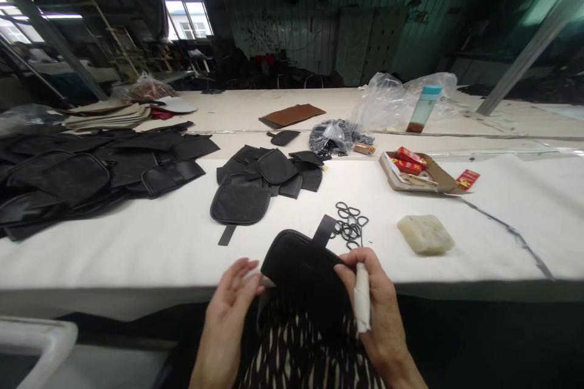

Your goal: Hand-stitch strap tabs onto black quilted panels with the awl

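A black leather-like panel (301,270) with piped edges and a short strap (323,231) is held up at the table's front edge, over my lap. My right hand (376,298) pinches its right edge between thumb and fingers. The same hand also holds a tool with a white-wrapped handle (362,299); a thin metal shaft seems to rise above the fingers. At the panel's left edge is my left hand (235,295), thumb and fingers closed on a small pale pointed piece (267,281). Black D-rings (349,225) lie just beyond the panel.
More black panels (241,200) lie beyond, with a larger heap (68,176) at left. To the right are a wax-like block (426,234), a cardboard box (410,179) with red packets and a thin metal rod (511,231). A bottle (424,109) stands farther back.
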Available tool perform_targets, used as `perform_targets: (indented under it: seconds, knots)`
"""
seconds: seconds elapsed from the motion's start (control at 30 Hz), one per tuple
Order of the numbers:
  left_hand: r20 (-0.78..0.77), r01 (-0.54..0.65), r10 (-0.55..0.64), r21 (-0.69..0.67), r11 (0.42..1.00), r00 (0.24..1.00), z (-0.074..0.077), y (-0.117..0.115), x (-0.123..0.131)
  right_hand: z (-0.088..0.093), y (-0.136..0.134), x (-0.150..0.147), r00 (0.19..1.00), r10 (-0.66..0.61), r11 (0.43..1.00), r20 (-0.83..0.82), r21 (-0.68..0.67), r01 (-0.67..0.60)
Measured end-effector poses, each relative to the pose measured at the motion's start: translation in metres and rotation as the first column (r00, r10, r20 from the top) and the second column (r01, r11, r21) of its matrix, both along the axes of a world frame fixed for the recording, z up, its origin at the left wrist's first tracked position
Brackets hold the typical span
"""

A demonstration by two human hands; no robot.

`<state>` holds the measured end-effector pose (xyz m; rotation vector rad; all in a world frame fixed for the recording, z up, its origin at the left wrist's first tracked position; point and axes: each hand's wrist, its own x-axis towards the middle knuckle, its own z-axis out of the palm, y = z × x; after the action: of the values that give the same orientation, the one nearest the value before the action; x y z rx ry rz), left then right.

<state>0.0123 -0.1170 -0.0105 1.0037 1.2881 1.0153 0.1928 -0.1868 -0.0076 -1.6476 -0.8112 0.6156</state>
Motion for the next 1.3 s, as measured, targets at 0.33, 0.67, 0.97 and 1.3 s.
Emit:
perform_targets:
  seconds: [0.33, 0.67, 0.97, 1.3]
  knots:
    - [-0.539, 0.584, -0.382, 0.272, 0.765, 0.751, 0.039, 0.004, 0.049, -0.014, -0.011, 0.014, 0.960, 0.229, 0.973, 0.159, -0.020, -0.229]
    - [-0.165, 0.519, -0.501, 0.092, 0.850, 0.850, 0.017, 0.023, 0.084, -0.031, 0.000, 0.035, 0.933, 0.112, 0.993, 0.341, 0.004, -0.121]
    - [-0.154, 0.466, -0.443, 0.178, 0.867, 0.883, -0.017, 0.020, 0.086, -0.028, 0.005, 0.061, 0.850, -0.013, 0.979, 0.527, -0.168, 0.119]
    - [-0.155, 0.534, -0.524, 0.031, 0.845, 0.837, -0.012, 0.030, 0.091, -0.031, 0.022, 0.056, 0.838, 0.077, 0.957, 0.540, -0.276, 0.091]
